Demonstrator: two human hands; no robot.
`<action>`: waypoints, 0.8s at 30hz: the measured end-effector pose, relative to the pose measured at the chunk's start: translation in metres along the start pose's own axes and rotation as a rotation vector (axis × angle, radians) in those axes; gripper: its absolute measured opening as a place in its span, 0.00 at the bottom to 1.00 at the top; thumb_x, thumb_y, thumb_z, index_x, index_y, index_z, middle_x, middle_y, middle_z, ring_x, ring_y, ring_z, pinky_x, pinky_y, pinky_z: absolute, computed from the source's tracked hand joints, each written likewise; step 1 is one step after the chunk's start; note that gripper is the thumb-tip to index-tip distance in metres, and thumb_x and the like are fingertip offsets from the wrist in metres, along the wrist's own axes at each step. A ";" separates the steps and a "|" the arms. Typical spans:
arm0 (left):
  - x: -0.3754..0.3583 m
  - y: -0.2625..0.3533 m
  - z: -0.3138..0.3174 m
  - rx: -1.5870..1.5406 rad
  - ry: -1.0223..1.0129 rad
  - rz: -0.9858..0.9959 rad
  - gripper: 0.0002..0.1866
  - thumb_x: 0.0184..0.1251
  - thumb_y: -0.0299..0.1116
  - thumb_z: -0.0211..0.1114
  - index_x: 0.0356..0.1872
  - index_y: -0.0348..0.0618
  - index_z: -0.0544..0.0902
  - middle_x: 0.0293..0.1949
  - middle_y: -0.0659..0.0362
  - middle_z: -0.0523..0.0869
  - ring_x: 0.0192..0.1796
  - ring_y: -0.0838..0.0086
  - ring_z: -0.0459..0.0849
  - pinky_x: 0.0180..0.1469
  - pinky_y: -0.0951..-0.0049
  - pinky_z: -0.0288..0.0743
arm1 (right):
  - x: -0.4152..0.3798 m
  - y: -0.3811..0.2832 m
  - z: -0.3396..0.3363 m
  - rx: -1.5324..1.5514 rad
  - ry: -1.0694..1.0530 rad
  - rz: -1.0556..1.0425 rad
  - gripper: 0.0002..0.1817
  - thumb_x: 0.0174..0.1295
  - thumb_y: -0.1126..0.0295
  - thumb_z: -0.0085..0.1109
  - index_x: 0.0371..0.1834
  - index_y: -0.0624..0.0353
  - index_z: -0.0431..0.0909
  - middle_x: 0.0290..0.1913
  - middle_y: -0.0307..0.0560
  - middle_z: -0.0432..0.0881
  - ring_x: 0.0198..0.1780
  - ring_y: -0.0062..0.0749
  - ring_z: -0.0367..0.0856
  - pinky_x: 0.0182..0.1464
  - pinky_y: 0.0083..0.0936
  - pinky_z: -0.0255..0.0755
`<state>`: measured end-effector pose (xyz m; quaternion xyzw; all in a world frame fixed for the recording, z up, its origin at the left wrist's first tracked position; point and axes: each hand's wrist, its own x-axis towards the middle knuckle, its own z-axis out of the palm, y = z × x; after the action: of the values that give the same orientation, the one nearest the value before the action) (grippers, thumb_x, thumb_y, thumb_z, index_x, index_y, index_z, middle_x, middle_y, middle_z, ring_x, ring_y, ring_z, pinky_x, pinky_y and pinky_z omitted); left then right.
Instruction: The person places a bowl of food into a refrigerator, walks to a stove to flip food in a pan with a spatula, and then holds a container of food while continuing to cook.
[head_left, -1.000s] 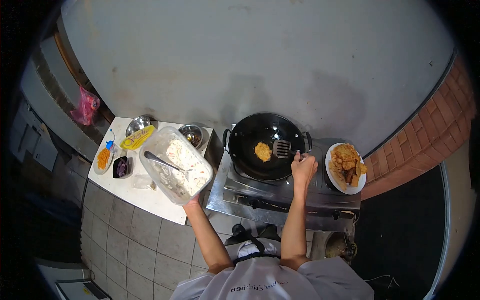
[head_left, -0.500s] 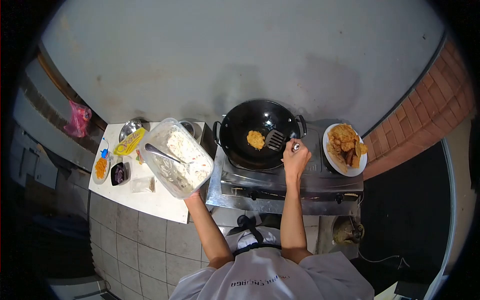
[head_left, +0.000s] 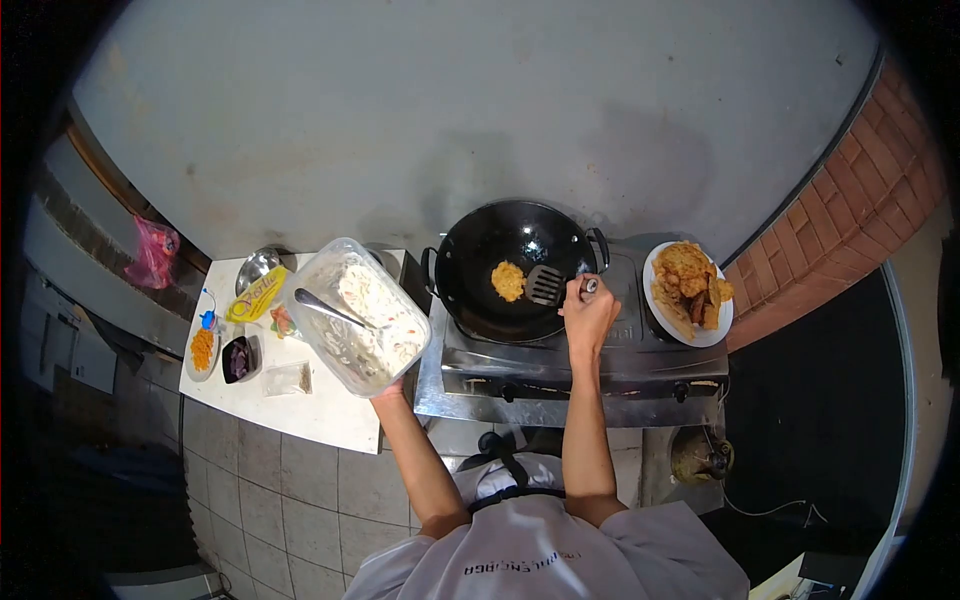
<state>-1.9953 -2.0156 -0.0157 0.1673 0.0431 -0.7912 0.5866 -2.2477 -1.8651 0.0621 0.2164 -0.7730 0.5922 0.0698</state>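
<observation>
My left hand [head_left: 389,391] is closed under the near edge of a clear plastic container [head_left: 318,345], its fingers mostly hidden beneath. Pale, wet batter [head_left: 388,318] coats the inside, and a metal spoon [head_left: 330,308] leans in it. My right hand [head_left: 591,315] grips the handle of a slotted spatula [head_left: 546,285], whose dark blade is over the right side of a black wok [head_left: 480,235]. One golden fritter [head_left: 508,281] lies in the wok, just left of the blade.
On the stove [head_left: 470,365], right of the wok, sits a white plate [head_left: 722,333] heaped with fried pieces [head_left: 686,273]. The white table [head_left: 330,415] at left bears a metal bowl [head_left: 258,266], a yellow packet [head_left: 256,295], a dark bowl of purple pieces [head_left: 238,360] and orange bits [head_left: 202,349].
The view has shifted slightly. Both hands keep their hold, and the spatula blade stays beside the fritter with barely any movement.
</observation>
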 end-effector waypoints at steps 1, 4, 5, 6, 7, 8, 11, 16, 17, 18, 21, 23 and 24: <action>0.000 0.000 -0.001 -0.002 -0.003 0.002 0.36 0.69 0.61 0.39 0.70 0.47 0.62 0.70 0.53 0.63 0.70 0.52 0.61 0.67 0.40 0.57 | 0.000 -0.001 0.000 0.011 0.009 0.014 0.09 0.61 0.73 0.54 0.30 0.68 0.79 0.13 0.51 0.77 0.16 0.34 0.82 0.21 0.26 0.72; -0.001 0.000 -0.002 -0.002 0.001 0.004 0.36 0.69 0.61 0.39 0.70 0.47 0.62 0.70 0.53 0.63 0.70 0.52 0.61 0.66 0.40 0.57 | 0.004 0.000 0.000 0.009 0.024 -0.002 0.08 0.61 0.72 0.55 0.31 0.68 0.80 0.14 0.52 0.78 0.17 0.35 0.82 0.22 0.26 0.73; -0.001 0.001 -0.003 -0.006 0.003 0.006 0.36 0.69 0.61 0.39 0.70 0.47 0.62 0.70 0.53 0.63 0.70 0.52 0.61 0.66 0.40 0.57 | 0.005 0.003 0.002 0.011 0.021 -0.005 0.08 0.61 0.72 0.55 0.31 0.68 0.80 0.14 0.52 0.78 0.17 0.35 0.82 0.22 0.26 0.73; -0.001 0.001 -0.003 -0.006 0.003 0.008 0.36 0.69 0.61 0.39 0.70 0.47 0.62 0.70 0.53 0.63 0.70 0.52 0.61 0.66 0.40 0.57 | 0.006 0.009 0.004 -0.017 0.037 -0.024 0.09 0.61 0.72 0.55 0.32 0.68 0.80 0.15 0.52 0.79 0.18 0.36 0.82 0.22 0.27 0.73; 0.000 0.001 -0.004 -0.010 0.001 0.010 0.36 0.69 0.61 0.39 0.70 0.47 0.62 0.70 0.53 0.63 0.70 0.52 0.61 0.66 0.40 0.57 | 0.007 0.013 0.007 -0.045 0.055 -0.043 0.09 0.61 0.72 0.55 0.32 0.68 0.80 0.15 0.53 0.79 0.18 0.37 0.82 0.22 0.28 0.73; 0.000 0.002 -0.004 -0.012 0.000 0.010 0.36 0.69 0.61 0.39 0.70 0.47 0.62 0.70 0.53 0.63 0.70 0.52 0.61 0.66 0.39 0.57 | 0.007 0.014 0.010 -0.043 0.051 -0.046 0.09 0.61 0.72 0.55 0.32 0.68 0.80 0.15 0.53 0.79 0.18 0.37 0.82 0.22 0.28 0.73; 0.001 0.003 -0.004 -0.015 -0.003 0.015 0.36 0.69 0.61 0.39 0.70 0.47 0.62 0.70 0.53 0.63 0.70 0.52 0.61 0.66 0.39 0.58 | 0.005 0.016 0.015 -0.022 0.046 -0.042 0.09 0.61 0.71 0.56 0.34 0.67 0.81 0.16 0.53 0.80 0.18 0.37 0.83 0.22 0.28 0.73; 0.003 0.006 -0.005 -0.024 -0.006 0.022 0.36 0.69 0.61 0.39 0.70 0.48 0.62 0.70 0.53 0.63 0.70 0.52 0.61 0.66 0.39 0.58 | 0.002 0.020 0.025 0.051 0.021 -0.060 0.11 0.61 0.71 0.58 0.29 0.70 0.80 0.16 0.54 0.80 0.18 0.35 0.83 0.20 0.26 0.74; 0.004 0.007 -0.006 -0.025 -0.004 0.025 0.36 0.69 0.61 0.39 0.70 0.48 0.62 0.70 0.53 0.63 0.70 0.52 0.61 0.66 0.38 0.58 | 0.001 0.020 0.027 0.051 0.020 -0.059 0.11 0.61 0.71 0.58 0.29 0.70 0.80 0.16 0.54 0.80 0.18 0.35 0.83 0.20 0.26 0.74; 0.004 0.007 -0.006 -0.023 -0.005 0.027 0.36 0.69 0.61 0.39 0.70 0.48 0.62 0.70 0.53 0.63 0.70 0.52 0.61 0.66 0.38 0.58 | 0.001 0.021 0.028 0.052 0.019 -0.056 0.11 0.60 0.71 0.58 0.28 0.71 0.80 0.16 0.54 0.80 0.18 0.34 0.83 0.19 0.26 0.74; 0.006 0.008 -0.008 -0.022 -0.005 0.029 0.36 0.69 0.62 0.38 0.70 0.48 0.62 0.70 0.53 0.63 0.70 0.52 0.61 0.65 0.38 0.58 | 0.003 0.019 0.029 0.047 0.007 -0.020 0.11 0.60 0.72 0.58 0.27 0.72 0.79 0.16 0.54 0.80 0.17 0.34 0.82 0.19 0.25 0.74; 0.008 0.008 -0.009 -0.023 -0.007 0.028 0.36 0.69 0.62 0.38 0.70 0.48 0.62 0.70 0.53 0.63 0.70 0.52 0.61 0.65 0.38 0.58 | 0.003 0.021 0.031 0.037 -0.003 0.012 0.11 0.60 0.72 0.58 0.27 0.72 0.79 0.16 0.54 0.80 0.16 0.33 0.82 0.19 0.24 0.74; 0.008 0.009 -0.010 -0.022 -0.009 0.028 0.36 0.69 0.62 0.38 0.70 0.48 0.61 0.70 0.53 0.63 0.70 0.52 0.61 0.65 0.38 0.58 | 0.003 0.026 0.034 0.066 -0.002 0.029 0.11 0.61 0.72 0.58 0.26 0.72 0.79 0.16 0.53 0.80 0.15 0.32 0.81 0.18 0.24 0.74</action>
<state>-1.9871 -2.0232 -0.0268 0.1578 0.0466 -0.7831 0.5997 -2.2562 -1.8925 0.0306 0.2079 -0.7563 0.6180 0.0535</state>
